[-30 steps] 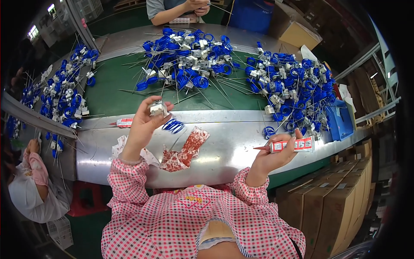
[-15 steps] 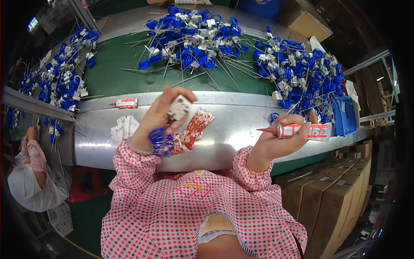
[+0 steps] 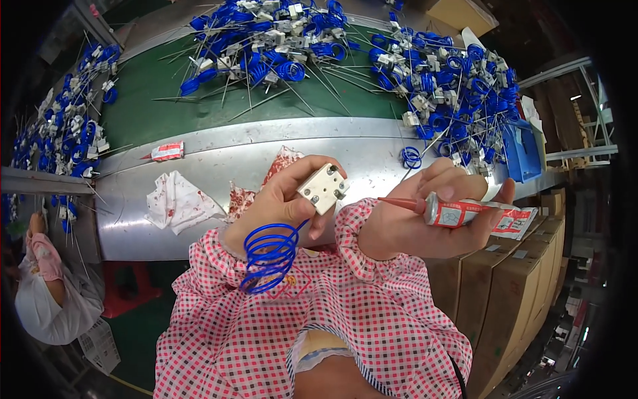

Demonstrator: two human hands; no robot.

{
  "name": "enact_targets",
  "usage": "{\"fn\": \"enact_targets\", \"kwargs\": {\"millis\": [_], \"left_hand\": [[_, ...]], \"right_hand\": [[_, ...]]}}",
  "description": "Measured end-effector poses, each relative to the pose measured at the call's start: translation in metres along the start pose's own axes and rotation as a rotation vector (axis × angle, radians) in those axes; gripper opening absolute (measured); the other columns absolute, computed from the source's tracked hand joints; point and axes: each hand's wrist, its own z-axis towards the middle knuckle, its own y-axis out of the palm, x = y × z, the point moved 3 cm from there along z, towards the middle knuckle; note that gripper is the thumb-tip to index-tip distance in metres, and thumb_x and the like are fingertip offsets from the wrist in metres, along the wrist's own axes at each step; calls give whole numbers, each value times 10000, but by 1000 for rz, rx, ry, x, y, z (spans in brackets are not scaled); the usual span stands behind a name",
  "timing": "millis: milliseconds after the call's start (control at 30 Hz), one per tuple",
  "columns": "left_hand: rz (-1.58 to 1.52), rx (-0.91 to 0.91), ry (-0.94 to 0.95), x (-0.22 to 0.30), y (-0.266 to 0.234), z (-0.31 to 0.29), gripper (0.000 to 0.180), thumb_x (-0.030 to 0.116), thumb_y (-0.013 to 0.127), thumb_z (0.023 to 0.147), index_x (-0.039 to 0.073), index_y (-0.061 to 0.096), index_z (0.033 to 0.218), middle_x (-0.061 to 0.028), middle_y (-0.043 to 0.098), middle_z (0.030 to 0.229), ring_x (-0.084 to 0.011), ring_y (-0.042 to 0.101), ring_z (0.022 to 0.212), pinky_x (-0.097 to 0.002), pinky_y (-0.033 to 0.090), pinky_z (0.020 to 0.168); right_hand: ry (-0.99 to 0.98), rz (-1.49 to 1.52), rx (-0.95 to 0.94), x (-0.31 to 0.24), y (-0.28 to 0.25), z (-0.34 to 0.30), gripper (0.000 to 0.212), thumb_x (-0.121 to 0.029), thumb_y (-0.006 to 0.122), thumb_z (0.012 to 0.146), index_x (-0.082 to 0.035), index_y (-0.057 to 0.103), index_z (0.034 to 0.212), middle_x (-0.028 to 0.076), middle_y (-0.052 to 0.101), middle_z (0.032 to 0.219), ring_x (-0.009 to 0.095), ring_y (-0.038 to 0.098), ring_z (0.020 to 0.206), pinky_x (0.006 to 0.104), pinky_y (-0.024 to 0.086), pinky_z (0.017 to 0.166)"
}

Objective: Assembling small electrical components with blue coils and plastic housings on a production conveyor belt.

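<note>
Between the fingers and thumb of my left hand is a white block with metal screws, its screw face turned up. A coiled blue cable hangs below that hand, its upper end near the block. My right hand is closed round a red and white glue tube. The tube lies level, its reddish pointed nozzle aimed left toward the block but apart from it. Under my left hand lies a piece of cloth stained red, partly covered by the hand.
A white stained rag and a second tube lie on the metal ledge. Beyond, blue-coiled parts with metal rods form heaps on the green belt. Cardboard boxes stand at right beside a blue bin. Another person sits at left.
My left hand has come down and rightward, turning the block's screw face into view. The tube in my right hand is nearer and slightly lower. The surroundings have shifted a little left and up.
</note>
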Motion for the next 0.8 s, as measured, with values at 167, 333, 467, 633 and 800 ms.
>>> {"fn": "enact_targets", "kwargs": {"millis": [167,333,467,633,800], "left_hand": [[-107,-21,189,-19,8,11,615,333,722,672,5,413,1090,-86,484,942,-112,532,675,-210,455,560],[-164,-123,200,-26,7,12,644,268,718,683,-8,370,1149,-89,496,1046,-139,560,875,-261,495,768],[-182,-126,191,-24,8,9,650,254,721,680,-8,366,1156,-92,488,1060,-144,558,893,-264,493,782],[-176,-117,194,-23,6,8,642,231,713,688,-2,358,1169,-88,474,1079,-147,550,915,-272,490,797],[-184,-137,190,-24,3,9,631,219,707,695,4,357,1174,-86,474,1083,-150,548,921,-278,484,808]], "right_hand": [[69,74,-69,1,2,-9,398,-260,345,873,34,320,1140,6,421,457,69,273,323,220,208,385],[110,158,-116,1,4,-9,410,-276,374,868,27,319,1139,12,419,455,69,281,328,226,207,393],[135,88,-75,0,6,-11,431,-292,378,862,30,318,1143,11,404,454,65,279,330,224,206,394],[130,2,-116,2,8,-15,444,-292,374,861,41,308,1147,9,398,455,56,278,337,215,211,390],[167,-5,-130,3,8,-16,452,-281,390,852,52,307,1146,7,396,454,54,237,334,210,200,382]]}}
